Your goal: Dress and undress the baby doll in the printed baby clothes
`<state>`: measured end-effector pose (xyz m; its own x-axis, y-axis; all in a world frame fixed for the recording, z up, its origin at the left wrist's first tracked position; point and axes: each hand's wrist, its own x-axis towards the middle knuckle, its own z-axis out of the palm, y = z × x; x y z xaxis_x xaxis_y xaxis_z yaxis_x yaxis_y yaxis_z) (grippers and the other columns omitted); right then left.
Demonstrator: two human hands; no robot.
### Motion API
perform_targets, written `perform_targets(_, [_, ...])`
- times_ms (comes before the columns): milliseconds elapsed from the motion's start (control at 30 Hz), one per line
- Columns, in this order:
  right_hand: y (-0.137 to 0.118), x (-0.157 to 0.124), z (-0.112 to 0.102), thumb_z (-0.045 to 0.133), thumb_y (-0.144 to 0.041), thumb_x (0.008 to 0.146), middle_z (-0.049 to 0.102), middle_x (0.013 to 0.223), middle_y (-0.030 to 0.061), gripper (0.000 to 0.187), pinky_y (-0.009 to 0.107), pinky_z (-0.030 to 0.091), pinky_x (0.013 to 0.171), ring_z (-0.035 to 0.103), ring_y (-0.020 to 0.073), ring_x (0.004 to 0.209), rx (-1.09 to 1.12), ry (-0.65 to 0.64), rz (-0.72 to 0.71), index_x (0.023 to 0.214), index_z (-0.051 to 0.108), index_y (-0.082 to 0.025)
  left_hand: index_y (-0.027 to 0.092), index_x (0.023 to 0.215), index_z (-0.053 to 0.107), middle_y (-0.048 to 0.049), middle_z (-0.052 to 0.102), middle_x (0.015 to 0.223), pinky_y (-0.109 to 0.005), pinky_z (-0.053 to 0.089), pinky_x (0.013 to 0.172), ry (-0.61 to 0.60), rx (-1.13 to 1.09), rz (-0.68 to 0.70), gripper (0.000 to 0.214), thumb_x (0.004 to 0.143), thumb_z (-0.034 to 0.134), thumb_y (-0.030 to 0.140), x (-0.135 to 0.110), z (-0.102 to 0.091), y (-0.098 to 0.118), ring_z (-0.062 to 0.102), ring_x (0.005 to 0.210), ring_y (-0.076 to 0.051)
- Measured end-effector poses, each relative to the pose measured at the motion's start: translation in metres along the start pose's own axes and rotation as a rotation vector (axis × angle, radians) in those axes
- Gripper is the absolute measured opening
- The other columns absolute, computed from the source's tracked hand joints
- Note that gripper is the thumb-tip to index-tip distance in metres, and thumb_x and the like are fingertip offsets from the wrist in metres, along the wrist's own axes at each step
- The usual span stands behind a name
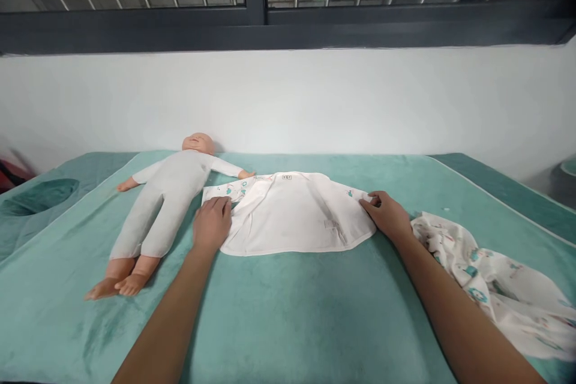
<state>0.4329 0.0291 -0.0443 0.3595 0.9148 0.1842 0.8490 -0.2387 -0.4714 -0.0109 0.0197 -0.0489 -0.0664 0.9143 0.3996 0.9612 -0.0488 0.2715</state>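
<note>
While left hand (212,222) and right hand (387,213) press one shirt (292,216), fingers (222,204) flat; one doll (171,192), one cloth (495,288)

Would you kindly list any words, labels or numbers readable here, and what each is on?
Neck label of the white baby shirt: dark marks, too small to read.
Printed cloth at right: teal figures, no lettering legible.
Nothing else bears text.
</note>
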Motion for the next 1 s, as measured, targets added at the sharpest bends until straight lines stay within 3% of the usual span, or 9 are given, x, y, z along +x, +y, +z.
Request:
perform_targets(100, [0.000,0.000,0.001,0.054,-0.043,0.082,0.069,0.089,0.0030,0.032,0.028,0.037,0.065,0.061,0.0199,0.080,0.055,0.001,-0.030,0.105,0.062,-0.022,0.022,0.111,0.068,-0.0109,0.066,0.115,-0.044,0.045,0.089,-0.001,0.073,-0.026,0.041,0.097,0.034,0.038,0.000,-0.002,0.002,0.056,0.109,-0.030])
perform_targets(200, [0.002,0.005,0.003,0.053,-0.041,0.082,0.068,0.083,0.0040,0.032,0.029,0.040,0.070,0.060,0.0198,0.079,0.165,0.091,-0.065,0.103,0.063,-0.020,0.021,0.108,0.070,-0.0119,0.066,0.112,-0.044,0.045,0.090,0.017,0.058,-0.002,0.041,0.097,0.034,0.038,0.001,-0.004,0.002,0.056,0.109,-0.030])
perform_targets(300, [0.005,0.012,0.005,0.052,-0.040,0.081,0.066,0.085,0.0066,0.033,0.031,0.041,0.073,0.058,0.0207,0.079,0.206,0.230,-0.045,0.101,0.064,-0.017,0.019,0.113,0.068,-0.0102,0.065,0.121,-0.041,0.042,0.102,0.054,-0.086,0.071,0.041,0.097,0.034,0.037,0.007,-0.001,0.006,0.055,0.117,-0.026])
perform_targets(433, [0.007,0.017,0.006,0.050,-0.036,0.083,0.066,0.091,0.0103,0.029,0.034,0.043,0.074,0.057,0.0234,0.082,0.084,0.241,-0.036,0.099,0.064,-0.016,0.016,0.126,0.060,-0.0097,0.059,0.137,-0.039,0.032,0.115,-0.040,-0.245,0.093,0.045,0.098,0.032,0.037,0.025,0.005,0.023,0.047,0.133,-0.023])
perform_targets(500, [0.002,0.015,0.006,0.048,-0.033,0.086,0.065,0.100,0.0147,0.030,0.039,0.044,0.080,0.058,0.0272,0.092,-0.031,0.287,-0.146,0.102,0.064,-0.014,0.015,0.131,0.056,-0.0099,0.054,0.142,-0.040,0.030,0.116,-0.130,-0.263,0.104,0.048,0.098,0.031,0.038,0.035,0.009,0.033,0.044,0.136,-0.024])
perform_targets(600, [-0.015,0.006,0.009,0.041,-0.029,0.092,0.061,0.116,0.0190,0.034,0.045,0.044,0.094,0.054,0.0313,0.110,-0.146,0.353,-0.430,0.111,0.064,-0.012,0.016,0.138,0.051,-0.0088,0.048,0.148,-0.045,0.025,0.118,-0.264,-0.232,0.133,0.052,0.099,0.027,0.040,0.046,0.018,0.040,0.039,0.140,-0.025])
perform_targets(733, [-0.042,-0.003,0.020,0.035,-0.033,0.098,0.057,0.135,0.0128,0.042,0.043,0.041,0.107,0.051,0.0276,0.124,-0.128,0.117,-0.663,0.128,0.057,-0.015,0.020,0.145,0.043,-0.0048,0.042,0.153,-0.052,0.013,0.120,-0.336,-0.125,0.136,0.056,0.100,0.020,0.044,0.050,0.032,0.033,0.025,0.147,-0.025])
perform_targets(867, [-0.049,0.005,0.035,0.031,-0.051,0.099,0.047,0.147,0.0129,0.060,0.044,0.038,0.111,0.044,0.0279,0.135,-0.152,-0.139,-0.569,0.143,0.044,-0.012,0.025,0.150,0.036,-0.0010,0.034,0.157,-0.053,0.011,0.120,-0.367,-0.078,0.088,0.059,0.099,0.014,0.047,0.050,0.036,0.024,0.021,0.149,-0.024])
perform_targets(1000, [-0.035,0.015,0.039,0.023,-0.052,0.100,0.037,0.154,0.0114,0.063,0.046,0.030,0.117,0.031,0.0266,0.144,-0.241,-0.182,-0.514,0.144,0.042,-0.012,0.028,0.149,0.037,0.0017,0.031,0.158,-0.055,0.011,0.120,-0.391,-0.024,0.043,0.057,0.099,0.016,0.045,0.051,0.033,0.020,0.018,0.149,-0.025])
